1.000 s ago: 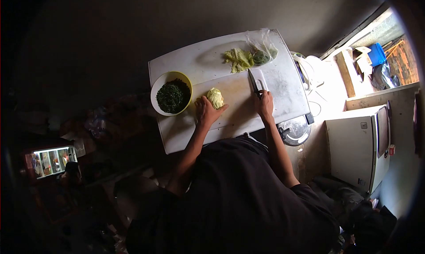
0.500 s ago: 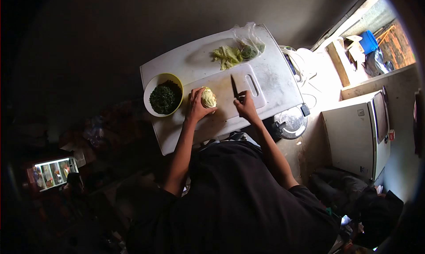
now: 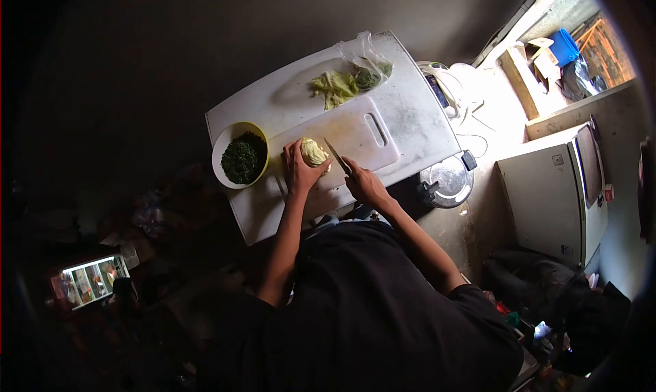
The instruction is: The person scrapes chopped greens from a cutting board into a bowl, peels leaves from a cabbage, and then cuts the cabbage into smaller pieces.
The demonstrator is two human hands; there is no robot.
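Observation:
On the white cutting board [image 3: 355, 129] lies a pale cabbage [image 3: 313, 153], its layered side facing right. My left hand [image 3: 301, 168] is wrapped round it from the left and front. In my right hand [image 3: 365, 185] is a dark-handled knife [image 3: 335, 155], its blade slanting up and left, close to the right side of the cabbage. Left of the board stands a bowl [image 3: 262, 177], white outside with a yellow-green rim, holding dark green chopped leaves [image 3: 243, 158].
Loose pale leaves [image 3: 335, 88] and a clear plastic bag [image 3: 369, 60] with greens lie at the back of the white table [image 3: 273, 95]. A lidded pot [image 3: 447, 183] stands on the floor to the right, with a white refrigerator [image 3: 540, 194] beyond.
My right hand has brought the knife left to the cabbage, its blade now tilted leftward. My left hand keeps its hold. The whole view has shifted slightly.

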